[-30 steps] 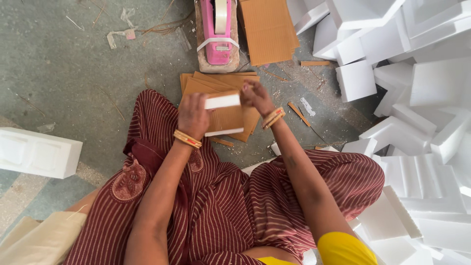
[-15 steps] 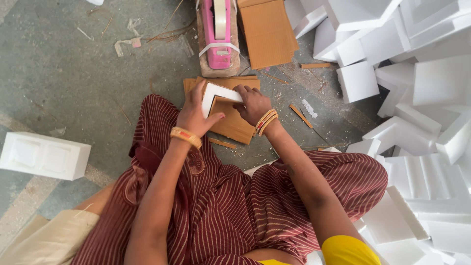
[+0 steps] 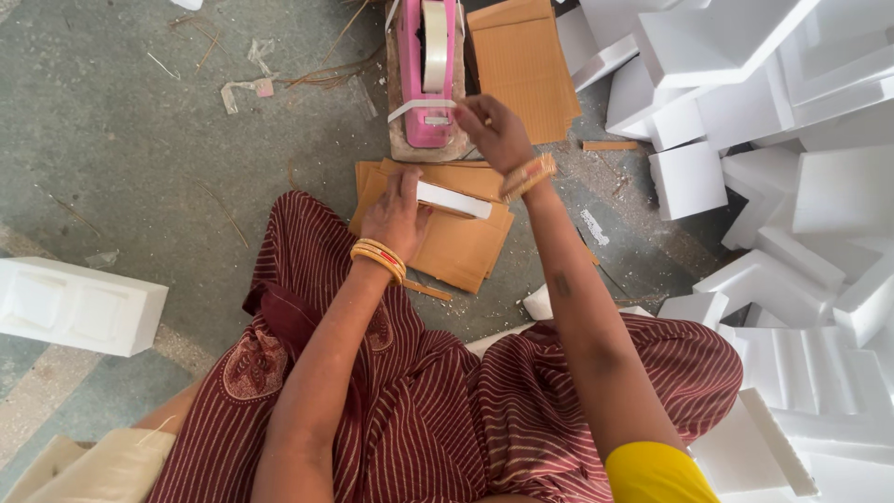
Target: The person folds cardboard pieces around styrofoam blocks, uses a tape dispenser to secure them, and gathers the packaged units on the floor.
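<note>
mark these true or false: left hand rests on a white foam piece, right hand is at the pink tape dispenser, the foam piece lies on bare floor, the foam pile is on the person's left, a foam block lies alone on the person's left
1. The left hand rests on a white foam piece. True.
2. The right hand is at the pink tape dispenser. True; it touches the tape end.
3. The foam piece lies on bare floor. False; it lies on brown cardboard sheets.
4. The foam pile is on the person's left. False; it is on their right.
5. A foam block lies alone on the person's left. True.
</note>
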